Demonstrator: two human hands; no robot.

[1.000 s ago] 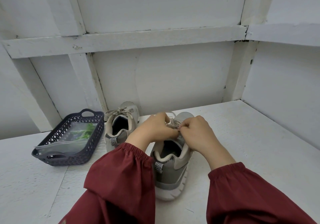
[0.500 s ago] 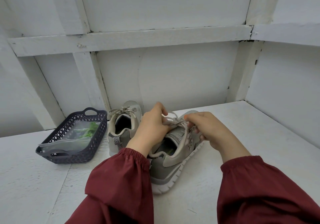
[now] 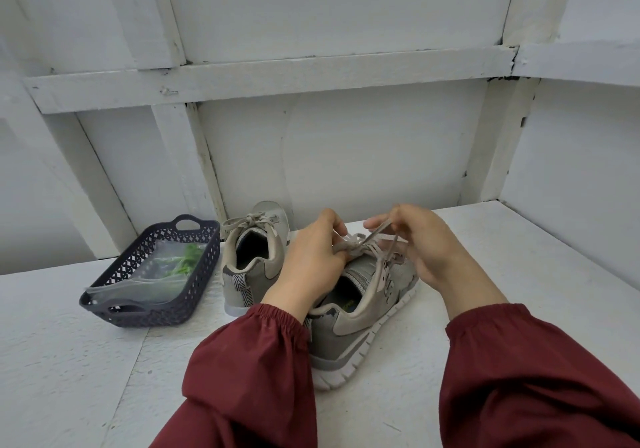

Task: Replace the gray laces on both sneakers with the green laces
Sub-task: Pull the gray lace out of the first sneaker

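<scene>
Early stage, by appearance: the near sneaker (image 3: 349,329) lay tilted beneath your fingers (image 3: 329,219), the second sneaker (image 3: 254,264) left of them with its bow tied. Farther left, the basket (image 3: 194,286) held the green laces (image 3: 187,260), bagged and unused. Your left hand (image 3: 308,260) pinched the gray lace (image 3: 356,246) at its knot; your right hand (image 3: 426,246) pinched a strand rising from it.

The sneakers (image 3: 349,340) are grey-beige, the lattice basket (image 3: 145,316) dark, its laces (image 3: 188,260) green, sleeves (image 3: 256,361) maroon.

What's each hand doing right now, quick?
Left hand: pinching the gray lace on the near sneaker.
Right hand: pinching a strand of that lace.
</scene>
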